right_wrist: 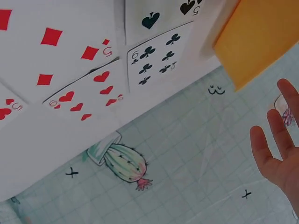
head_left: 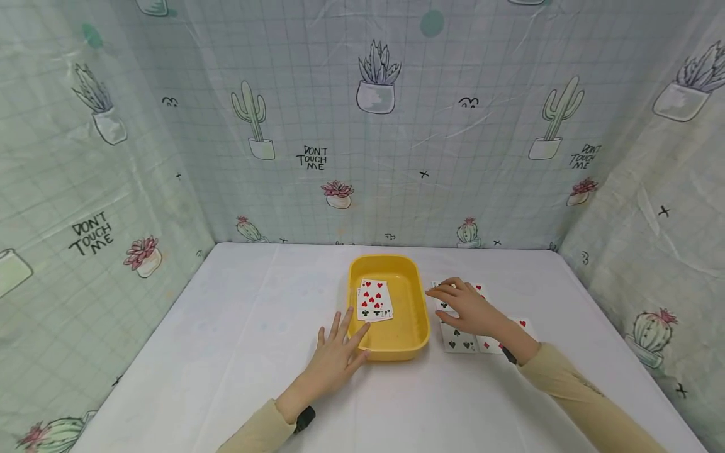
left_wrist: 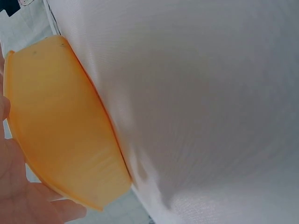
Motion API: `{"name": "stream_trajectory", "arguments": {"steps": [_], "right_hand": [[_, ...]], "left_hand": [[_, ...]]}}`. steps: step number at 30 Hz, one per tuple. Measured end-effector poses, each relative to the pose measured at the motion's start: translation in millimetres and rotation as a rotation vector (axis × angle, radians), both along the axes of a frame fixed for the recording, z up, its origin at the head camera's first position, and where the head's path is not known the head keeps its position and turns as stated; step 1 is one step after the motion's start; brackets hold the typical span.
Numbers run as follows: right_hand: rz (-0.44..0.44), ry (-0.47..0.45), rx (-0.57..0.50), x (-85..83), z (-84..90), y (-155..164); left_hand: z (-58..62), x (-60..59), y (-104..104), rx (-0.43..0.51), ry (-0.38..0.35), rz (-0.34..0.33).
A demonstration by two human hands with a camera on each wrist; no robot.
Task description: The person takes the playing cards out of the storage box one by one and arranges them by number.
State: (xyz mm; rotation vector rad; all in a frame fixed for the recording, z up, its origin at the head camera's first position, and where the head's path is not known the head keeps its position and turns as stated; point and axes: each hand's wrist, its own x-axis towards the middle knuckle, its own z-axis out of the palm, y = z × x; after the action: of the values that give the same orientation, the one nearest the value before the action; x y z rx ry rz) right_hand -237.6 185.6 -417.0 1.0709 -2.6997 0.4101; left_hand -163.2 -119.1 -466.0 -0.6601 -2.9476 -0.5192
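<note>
A yellow plastic tray (head_left: pixel 399 346) stands near the middle of the table, with a hearts card (head_left: pixel 375 294) overlapping other cards inside it. My left hand (head_left: pixel 331 362) is at its near left corner, fingers spread; the left wrist view has fingertips (left_wrist: pixel 5 108) on the rim. Just right of the tray, my right hand (head_left: pixel 470 311) hovers over face-up cards, holding nothing, fingers loosely extended. Under it lie the five of spades (head_left: pixel 457 343), five of diamonds (right_wrist: pixel 60 58), six of hearts (right_wrist: pixel 88 93), six of clubs (right_wrist: pixel 159 58) and five of hearts (right_wrist: pixel 8 112), partly hidden in the head view.
A white cloth covers the table (head_left: pixel 283 296). Behind it and on both sides hangs a curtain (head_left: pixel 408 157) printed with potted cacti. Each sleeve is tan, and dark bands show at the wrists.
</note>
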Motion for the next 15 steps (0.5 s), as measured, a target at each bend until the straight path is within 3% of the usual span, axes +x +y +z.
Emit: {"name": "stream_trajectory", "arguments": {"steps": [15], "right_hand": [[0.001,-0.07,0.116,-8.6,-6.4,-29]], "left_hand": [[0.1,9.5,5,0.005,-0.017,0.021]]}}
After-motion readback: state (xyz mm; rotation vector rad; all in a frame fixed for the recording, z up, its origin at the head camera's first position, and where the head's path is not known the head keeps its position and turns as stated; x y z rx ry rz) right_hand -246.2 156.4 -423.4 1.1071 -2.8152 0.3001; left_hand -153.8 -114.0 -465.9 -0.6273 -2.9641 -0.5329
